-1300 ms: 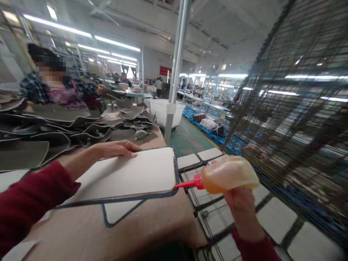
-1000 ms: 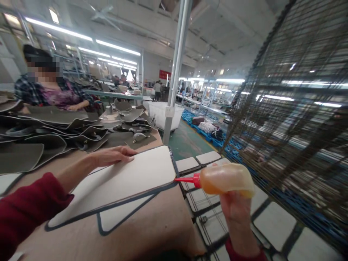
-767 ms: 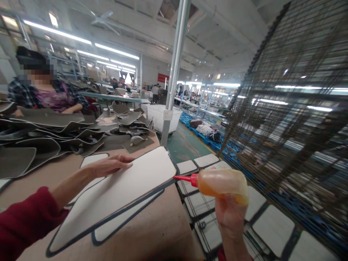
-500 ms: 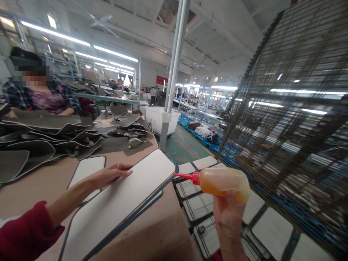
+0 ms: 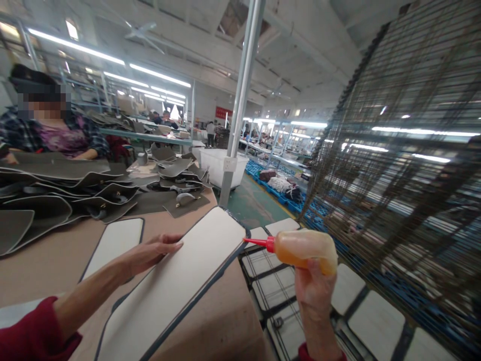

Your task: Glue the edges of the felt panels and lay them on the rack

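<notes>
Gripping a squeeze bottle (image 5: 302,246) with the right fingers (image 5: 314,269), mostly above them; likely light, soft-walled, best cupped round the belly. Pinching a white panel (image 5: 184,276) by its edge, left fingers' (image 5: 171,240) side; seemingly light, stiff.

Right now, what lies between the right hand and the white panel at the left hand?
In the head view, a bottle: the right hand grips it, its red nozzle reaching the white panel.
</notes>
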`<state>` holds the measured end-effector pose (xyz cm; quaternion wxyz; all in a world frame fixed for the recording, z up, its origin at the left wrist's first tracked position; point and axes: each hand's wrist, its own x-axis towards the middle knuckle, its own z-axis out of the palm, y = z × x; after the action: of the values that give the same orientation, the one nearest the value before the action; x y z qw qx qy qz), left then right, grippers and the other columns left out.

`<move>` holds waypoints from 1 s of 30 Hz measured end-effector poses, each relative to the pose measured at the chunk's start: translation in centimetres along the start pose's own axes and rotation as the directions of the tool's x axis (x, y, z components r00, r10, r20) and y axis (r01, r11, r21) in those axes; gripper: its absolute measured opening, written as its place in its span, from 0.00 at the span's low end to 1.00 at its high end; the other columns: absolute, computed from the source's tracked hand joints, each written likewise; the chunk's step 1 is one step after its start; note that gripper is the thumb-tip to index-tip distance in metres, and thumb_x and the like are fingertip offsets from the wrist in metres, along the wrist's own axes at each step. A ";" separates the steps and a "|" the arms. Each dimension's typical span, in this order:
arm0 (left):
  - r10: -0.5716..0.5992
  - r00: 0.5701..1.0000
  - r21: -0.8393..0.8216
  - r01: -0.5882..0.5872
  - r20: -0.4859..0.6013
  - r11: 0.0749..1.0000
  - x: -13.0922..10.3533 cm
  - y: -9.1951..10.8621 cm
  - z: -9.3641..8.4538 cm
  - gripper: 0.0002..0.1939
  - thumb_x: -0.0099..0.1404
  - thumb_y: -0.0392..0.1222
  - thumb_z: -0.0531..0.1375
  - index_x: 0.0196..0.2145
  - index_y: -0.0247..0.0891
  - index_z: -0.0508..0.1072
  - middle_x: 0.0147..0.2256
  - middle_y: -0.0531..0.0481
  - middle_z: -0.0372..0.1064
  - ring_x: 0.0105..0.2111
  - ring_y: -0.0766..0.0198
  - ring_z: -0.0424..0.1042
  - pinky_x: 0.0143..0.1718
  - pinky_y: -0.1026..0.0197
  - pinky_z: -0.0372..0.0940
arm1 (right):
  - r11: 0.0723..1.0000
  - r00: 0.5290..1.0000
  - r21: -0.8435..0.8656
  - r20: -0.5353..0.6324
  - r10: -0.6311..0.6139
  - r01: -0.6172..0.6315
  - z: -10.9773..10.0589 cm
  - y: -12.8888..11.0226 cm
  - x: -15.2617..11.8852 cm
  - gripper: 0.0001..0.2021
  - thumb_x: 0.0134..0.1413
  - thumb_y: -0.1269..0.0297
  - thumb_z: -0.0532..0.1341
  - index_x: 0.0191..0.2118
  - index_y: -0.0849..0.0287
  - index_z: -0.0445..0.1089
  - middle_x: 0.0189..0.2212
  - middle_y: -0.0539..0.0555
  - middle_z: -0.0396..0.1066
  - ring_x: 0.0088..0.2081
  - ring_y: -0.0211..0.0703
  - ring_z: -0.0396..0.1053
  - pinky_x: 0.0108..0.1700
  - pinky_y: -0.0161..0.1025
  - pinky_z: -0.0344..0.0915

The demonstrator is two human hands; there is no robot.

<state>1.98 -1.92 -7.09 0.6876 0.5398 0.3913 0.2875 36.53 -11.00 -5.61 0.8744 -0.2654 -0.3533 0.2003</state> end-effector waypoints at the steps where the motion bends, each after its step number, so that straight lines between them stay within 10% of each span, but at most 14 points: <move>1: -0.002 1.000 -0.001 0.002 -0.020 1.000 0.0 -0.1 0.0 0.25 0.54 0.49 0.69 0.49 0.39 0.77 0.44 0.44 0.78 0.40 0.54 0.76 0.40 0.62 0.69 | 1.000 1.000 0.003 0.003 0.002 -0.002 0.0 0.0 0.0 0.21 0.39 0.64 0.70 0.44 0.57 0.72 0.40 0.54 0.77 0.41 0.47 0.75 0.43 0.45 0.73; 14: -0.041 0.979 -0.059 0.030 -0.198 0.998 -0.8 -0.2 2.2 0.26 0.41 0.43 0.74 0.41 0.38 0.80 0.39 0.47 0.79 0.35 0.58 0.75 0.32 0.66 0.67 | 0.999 0.998 -0.023 0.051 0.049 -0.047 0.1 0.3 -0.8 0.27 0.40 0.60 0.70 0.49 0.58 0.69 0.40 0.57 0.77 0.43 0.56 0.76 0.49 0.59 0.70; 30: -0.009 0.989 -0.084 -0.004 -0.150 0.996 -0.8 -0.1 2.8 0.25 0.46 0.51 0.73 0.41 0.37 0.80 0.35 0.47 0.79 0.30 0.63 0.74 0.29 0.68 0.66 | 0.997 0.987 -0.018 0.139 0.082 -0.080 0.5 -0.1 -1.5 0.26 0.39 0.59 0.71 0.47 0.58 0.70 0.39 0.57 0.78 0.43 0.56 0.75 0.51 0.62 0.68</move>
<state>3.88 -4.04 -6.70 0.6787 0.4868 0.4301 0.3426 35.16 -11.71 -5.99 0.8372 -0.2702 -0.4036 0.2515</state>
